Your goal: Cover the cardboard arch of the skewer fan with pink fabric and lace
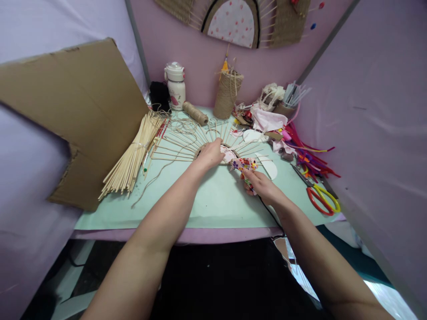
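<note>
My left hand (211,153) lies on the middle of a fan of thin wooden sticks (182,144) spread on the mint-green table mat (213,200), fingers pressed down near its pink centre piece (228,155). My right hand (262,184) is closed round a glue gun (244,166) with a colourful patterned body, its nozzle pointing at the centre of the fan. A black cord (268,211) runs from the gun back along my right wrist and off the table edge.
A bundle of loose sticks (131,155) lies left, beside a large cardboard sheet (73,106). At the back stand a white bottle (175,86), twine spool (195,113) and twine-wrapped holder (227,93). Scissors (318,193), pipe cleaners (308,155) and fabric scraps (267,118) lie right.
</note>
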{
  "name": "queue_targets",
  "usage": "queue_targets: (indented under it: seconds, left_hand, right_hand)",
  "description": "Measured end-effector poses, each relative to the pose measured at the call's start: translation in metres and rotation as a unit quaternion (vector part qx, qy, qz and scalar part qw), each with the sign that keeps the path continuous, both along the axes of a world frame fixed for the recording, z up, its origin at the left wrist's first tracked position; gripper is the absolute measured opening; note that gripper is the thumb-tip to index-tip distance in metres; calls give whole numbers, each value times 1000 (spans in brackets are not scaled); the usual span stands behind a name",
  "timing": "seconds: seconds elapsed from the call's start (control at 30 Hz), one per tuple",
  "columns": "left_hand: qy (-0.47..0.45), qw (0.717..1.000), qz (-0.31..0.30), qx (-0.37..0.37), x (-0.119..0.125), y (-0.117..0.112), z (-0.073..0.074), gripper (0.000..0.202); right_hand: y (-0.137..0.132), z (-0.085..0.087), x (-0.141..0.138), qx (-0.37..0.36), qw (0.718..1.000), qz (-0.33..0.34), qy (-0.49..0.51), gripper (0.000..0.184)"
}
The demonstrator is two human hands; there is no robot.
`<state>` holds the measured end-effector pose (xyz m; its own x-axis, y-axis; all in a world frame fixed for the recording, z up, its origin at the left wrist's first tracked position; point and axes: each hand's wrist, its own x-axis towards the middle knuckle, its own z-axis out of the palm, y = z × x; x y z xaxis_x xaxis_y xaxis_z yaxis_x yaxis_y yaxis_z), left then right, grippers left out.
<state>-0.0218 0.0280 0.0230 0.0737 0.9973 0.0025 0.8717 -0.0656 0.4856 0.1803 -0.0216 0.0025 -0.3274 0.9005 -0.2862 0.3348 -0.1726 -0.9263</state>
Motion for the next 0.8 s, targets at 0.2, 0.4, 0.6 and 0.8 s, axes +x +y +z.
queue_targets:
  seconds: [0.2,0.4,0.6,0.8]
  left_hand:
    - [1,1000,2,-3,1,-2,3,51]
    - [-5,1000,7,-11,2,-2,6,51]
    - [-9,1000,6,-9,1,-1,4,53]
    - [-5,1000,4,3,0,4,-4,52]
  right_hand:
    - [-1,1,5,2,1000,-22,-18,49]
    - [1,-2,8,2,999,-21,-28,49]
    - [-1,-2,10,10,999,-26,-30,51]
    - [-4,5,14,7,998,-63,-23,52]
